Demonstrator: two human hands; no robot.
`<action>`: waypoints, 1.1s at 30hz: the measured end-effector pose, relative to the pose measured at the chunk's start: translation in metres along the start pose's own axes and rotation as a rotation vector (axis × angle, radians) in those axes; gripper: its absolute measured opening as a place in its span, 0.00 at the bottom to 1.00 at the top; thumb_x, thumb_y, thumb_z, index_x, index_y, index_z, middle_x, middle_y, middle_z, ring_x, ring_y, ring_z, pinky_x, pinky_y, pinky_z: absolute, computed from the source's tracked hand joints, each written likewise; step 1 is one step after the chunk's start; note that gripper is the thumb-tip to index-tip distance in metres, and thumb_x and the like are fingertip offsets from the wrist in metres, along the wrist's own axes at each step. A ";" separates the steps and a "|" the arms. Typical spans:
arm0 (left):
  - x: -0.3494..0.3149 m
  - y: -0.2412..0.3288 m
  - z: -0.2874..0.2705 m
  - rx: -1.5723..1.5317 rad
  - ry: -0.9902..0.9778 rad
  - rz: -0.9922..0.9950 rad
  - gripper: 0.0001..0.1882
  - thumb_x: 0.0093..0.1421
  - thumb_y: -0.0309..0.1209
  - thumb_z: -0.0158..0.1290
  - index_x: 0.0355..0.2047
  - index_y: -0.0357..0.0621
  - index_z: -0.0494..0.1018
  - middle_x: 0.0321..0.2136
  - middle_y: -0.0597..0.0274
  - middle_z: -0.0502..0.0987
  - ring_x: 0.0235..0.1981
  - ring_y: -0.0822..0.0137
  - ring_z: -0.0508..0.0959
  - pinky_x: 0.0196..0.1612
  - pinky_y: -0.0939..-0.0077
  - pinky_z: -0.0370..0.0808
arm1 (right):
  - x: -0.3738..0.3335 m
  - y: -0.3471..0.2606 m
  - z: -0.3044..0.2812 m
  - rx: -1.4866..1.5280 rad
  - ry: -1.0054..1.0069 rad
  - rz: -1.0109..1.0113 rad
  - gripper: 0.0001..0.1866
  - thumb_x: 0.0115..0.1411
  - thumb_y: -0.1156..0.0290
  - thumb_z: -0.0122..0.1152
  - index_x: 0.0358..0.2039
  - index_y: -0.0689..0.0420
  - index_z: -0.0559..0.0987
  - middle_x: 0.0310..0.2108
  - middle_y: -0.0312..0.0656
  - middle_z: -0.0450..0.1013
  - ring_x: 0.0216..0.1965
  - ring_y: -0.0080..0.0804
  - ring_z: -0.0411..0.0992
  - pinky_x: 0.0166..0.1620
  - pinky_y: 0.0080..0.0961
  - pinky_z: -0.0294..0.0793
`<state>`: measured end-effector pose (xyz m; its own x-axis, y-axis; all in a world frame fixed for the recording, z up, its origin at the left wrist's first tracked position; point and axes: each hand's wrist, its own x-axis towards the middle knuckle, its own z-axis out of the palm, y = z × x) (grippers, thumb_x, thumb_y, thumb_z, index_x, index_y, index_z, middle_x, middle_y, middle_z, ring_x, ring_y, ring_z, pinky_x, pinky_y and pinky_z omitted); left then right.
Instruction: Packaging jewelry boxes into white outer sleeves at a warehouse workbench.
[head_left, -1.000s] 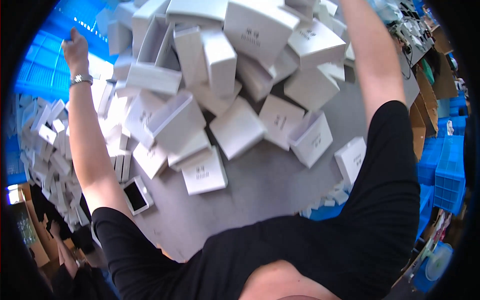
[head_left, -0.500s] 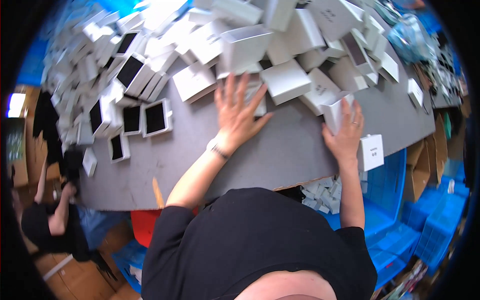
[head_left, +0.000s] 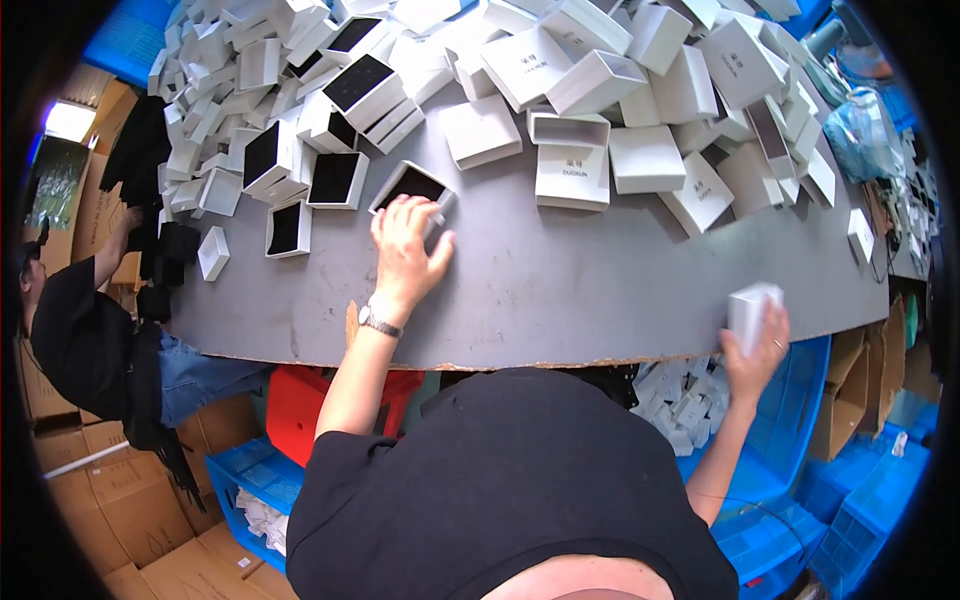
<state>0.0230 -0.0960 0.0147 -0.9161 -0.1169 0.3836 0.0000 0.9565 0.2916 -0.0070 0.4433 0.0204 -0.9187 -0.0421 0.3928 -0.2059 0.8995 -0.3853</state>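
My left hand (head_left: 405,255) reaches over the table with its fingers curled on the near edge of an open white box half (head_left: 400,180) with a black lining. That half sits tilted, apart from the other lined halves. My right hand (head_left: 757,355) grips a small white box (head_left: 750,308) near the table's right front edge; the box is blurred by motion. Beside my left hand lie more black-lined halves, one flat (head_left: 338,180) and one nearer the front (head_left: 288,228).
A large heap of white boxes (head_left: 645,160) covers the far side of the grey table (head_left: 560,290). Below its right front edge stands a blue bin (head_left: 800,400) holding small white pieces (head_left: 685,405). A red stool (head_left: 300,415) is under the table; another person (head_left: 85,330) is at left.
My left hand has gone from the middle heap leftward onto a lined box half, which has turned. My right hand has carried a box toward the table's right edge. The white box over the bin is gone.
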 end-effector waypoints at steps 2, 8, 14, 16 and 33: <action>-0.015 0.025 -0.009 -0.150 -0.091 0.118 0.18 0.51 0.41 0.69 0.35 0.49 0.74 0.50 0.62 0.76 0.64 0.53 0.69 0.68 0.43 0.49 | 0.003 -0.061 0.009 0.079 -0.230 -0.197 0.46 0.43 0.60 0.76 0.66 0.43 0.72 0.71 0.54 0.55 0.70 0.57 0.55 0.69 0.52 0.55; -0.042 0.064 -0.011 -0.322 -0.026 -0.012 0.22 0.41 0.41 0.74 0.23 0.45 0.70 0.58 0.38 0.68 0.65 0.38 0.64 0.64 0.45 0.61 | 0.004 -0.171 0.054 0.244 -0.451 -0.458 0.40 0.38 0.65 0.79 0.57 0.34 0.78 0.72 0.52 0.53 0.68 0.56 0.56 0.67 0.50 0.58; -0.043 0.062 -0.011 -0.441 -0.142 0.112 0.18 0.37 0.31 0.68 0.26 0.45 0.70 0.61 0.37 0.64 0.61 0.40 0.65 0.62 0.47 0.65 | 0.022 -0.191 0.085 0.393 -0.420 -0.547 0.41 0.37 0.66 0.79 0.57 0.40 0.78 0.70 0.47 0.58 0.68 0.53 0.56 0.68 0.49 0.56; -0.040 0.050 -0.014 -0.537 -0.201 0.221 0.18 0.35 0.29 0.66 0.26 0.45 0.71 0.61 0.40 0.64 0.60 0.40 0.65 0.62 0.48 0.66 | 0.025 -0.189 0.085 0.391 -0.474 -0.609 0.41 0.37 0.66 0.79 0.57 0.39 0.78 0.70 0.46 0.58 0.68 0.53 0.56 0.68 0.49 0.55; -0.025 0.049 -0.014 -0.671 -0.475 0.314 0.22 0.34 0.32 0.62 0.32 0.45 0.69 0.61 0.43 0.63 0.61 0.40 0.60 0.65 0.45 0.61 | 0.037 -0.189 0.086 0.406 -0.615 -0.707 0.43 0.32 0.70 0.71 0.57 0.40 0.79 0.67 0.46 0.60 0.67 0.56 0.56 0.69 0.50 0.55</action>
<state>0.0515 -0.0501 0.0312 -0.9041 0.3914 0.1714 0.3789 0.5492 0.7449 -0.0312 0.2341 0.0357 -0.5324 -0.8256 0.1871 -0.7622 0.3714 -0.5303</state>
